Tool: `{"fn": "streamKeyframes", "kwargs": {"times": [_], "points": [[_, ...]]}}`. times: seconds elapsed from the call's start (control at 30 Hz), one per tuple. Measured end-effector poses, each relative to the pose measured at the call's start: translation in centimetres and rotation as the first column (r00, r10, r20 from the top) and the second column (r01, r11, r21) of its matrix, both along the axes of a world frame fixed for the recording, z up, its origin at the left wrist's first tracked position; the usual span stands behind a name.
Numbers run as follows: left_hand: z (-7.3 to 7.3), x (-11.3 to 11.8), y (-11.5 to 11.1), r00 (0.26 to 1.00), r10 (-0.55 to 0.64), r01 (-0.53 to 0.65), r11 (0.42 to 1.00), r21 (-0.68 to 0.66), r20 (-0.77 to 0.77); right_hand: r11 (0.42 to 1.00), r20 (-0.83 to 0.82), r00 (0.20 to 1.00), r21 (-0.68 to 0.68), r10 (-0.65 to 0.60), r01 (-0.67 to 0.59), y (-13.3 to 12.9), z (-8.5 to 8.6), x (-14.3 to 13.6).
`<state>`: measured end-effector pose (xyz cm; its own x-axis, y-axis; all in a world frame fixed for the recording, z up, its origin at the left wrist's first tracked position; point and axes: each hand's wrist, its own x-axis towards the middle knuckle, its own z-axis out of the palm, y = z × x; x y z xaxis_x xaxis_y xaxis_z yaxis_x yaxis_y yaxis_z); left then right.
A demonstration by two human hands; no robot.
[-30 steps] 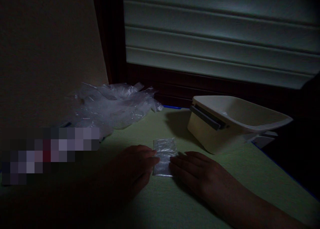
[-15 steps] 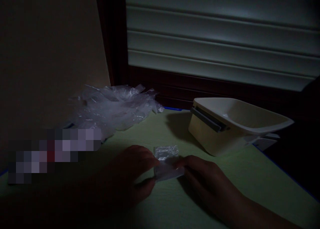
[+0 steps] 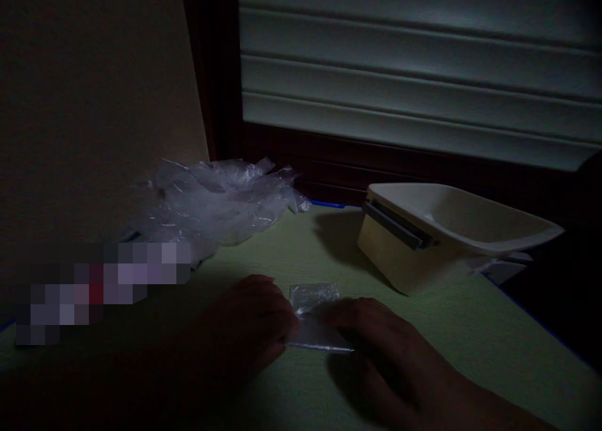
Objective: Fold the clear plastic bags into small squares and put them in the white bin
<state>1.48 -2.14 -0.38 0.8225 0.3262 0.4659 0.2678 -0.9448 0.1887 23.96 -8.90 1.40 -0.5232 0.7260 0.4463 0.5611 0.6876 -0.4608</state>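
Note:
A small folded clear plastic bag [image 3: 316, 298] lies on the light green tabletop between both hands. My left hand [image 3: 251, 324] is closed at the bag's left edge, its fingers curled and deep in shadow. From the right, my right hand [image 3: 392, 356] has its fingertips on the bag's right side, covering that edge. The right thumb shows lower down, partly in the dark. A straight, shiny fold forms the bag's near edge. Behind the left hand rests a loose heap of crumpled clear plastic bags [image 3: 226, 205].
A cream plastic bin [image 3: 385, 255] with a grey handle stands tilted at the back right. At left is a pixelated item [image 3: 103, 287]. Dark wall panelling and pale slats [image 3: 376, 73] rise behind the green table [image 3: 286, 249]. The light is dim.
Both hands have shifted on the small bag: the left fingers have curled in closer, and the right hand has moved slightly lower. The bag's near edge now looks straighter and flatter.

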Motion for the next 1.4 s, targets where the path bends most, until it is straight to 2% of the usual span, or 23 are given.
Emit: {"fn": "streamKeyframes", "kwargs": {"times": [0.2,0.3,0.4,0.57,0.77,0.9,1.13,1.27,1.4], "points": [[0.4,-0.1,-0.4,0.999,0.018,-0.019,1.0,-0.021,-0.032,0.998,0.136,0.99,-0.038,-0.039,0.045,0.1,-0.2,-0.3],[0.1,-0.1,-0.4,1.0,0.026,-0.026,1.0,0.01,-0.016,0.999,0.156,0.988,-0.043,-0.014,0.021,0.5,-0.4,-0.3],[-0.3,-0.1,-0.3,0.999,0.049,-0.049,0.999,0.003,-0.003,0.998,0.128,0.992,-0.054,-0.006,0.013,0.6,-0.3,-0.2],[-0.2,-0.4,-0.3,0.995,0.097,-0.1,0.985,-0.143,-0.033,0.996,0.059,0.998,-0.09,0.009,-0.004,0.7,-0.3,-0.2],[0.0,-0.4,-0.1,0.995,0.103,-0.097,0.971,-0.219,0.017,0.98,-0.04,0.997,-0.192,-0.059,0.05,0.7,-0.6,-0.2],[-0.2,-0.2,0.3,0.994,0.102,-0.091,0.967,-0.239,0.034,0.95,-0.056,0.982,-0.27,-0.178,0.157,0.7,-0.7,-0.4],[-0.5,-0.1,0.4,0.994,0.094,-0.081,0.979,-0.189,0.061,0.904,-0.137,0.97,-0.407,-0.203,0.132,0.7,-0.9,-0.5],[-0.4,0.0,0.5,0.992,0.097,-0.083,0.984,-0.157,0.084,0.911,-0.178,0.959,-0.389,-0.219,0.136,0.7,-1.3,-0.4],[-0.5,0.0,0.5,0.992,0.102,-0.093,0.987,-0.129,0.068,0.968,-0.064,0.99,-0.227,-0.127,0.11,0.8,-1.0,-0.4]]}}
